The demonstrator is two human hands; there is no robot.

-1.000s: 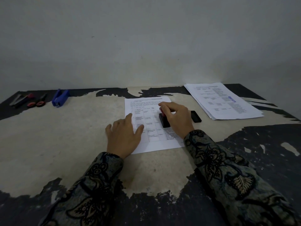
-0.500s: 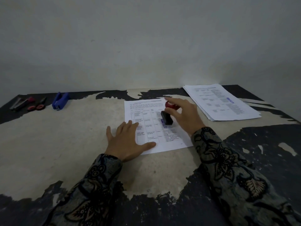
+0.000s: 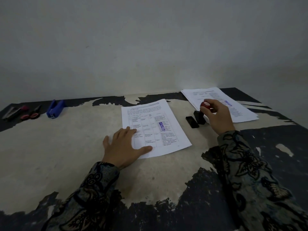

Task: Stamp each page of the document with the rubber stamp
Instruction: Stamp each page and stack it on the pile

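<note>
stamp's off the page! right hand (image 3: 216, 115) grips the red-knobbed black rubber stamp (image 3: 200, 114) at two o'clock beside its small black ink pad (image 3: 192, 122); the white printed page (image 3: 155, 127) bears a fresh blue mark, left hand (image 3: 124, 145) flat on it.

The rubber stamp (image 3: 200, 115) has a red round knob on top and a black rectangular base. It stands upright, to the right of the single page, its base beside the ink pad (image 3: 192, 122), a small flat black block on the table. The page (image 3: 166, 114) is a white sheet printed with text and a ruled table; it lies flat, slightly rotated, and bears a blue stamp mark (image 3: 162, 126) in its right half. The stack of pages (image 3: 241, 112) lies flat at the far right; its top sheet carries a blue stamp mark as well.
</note>
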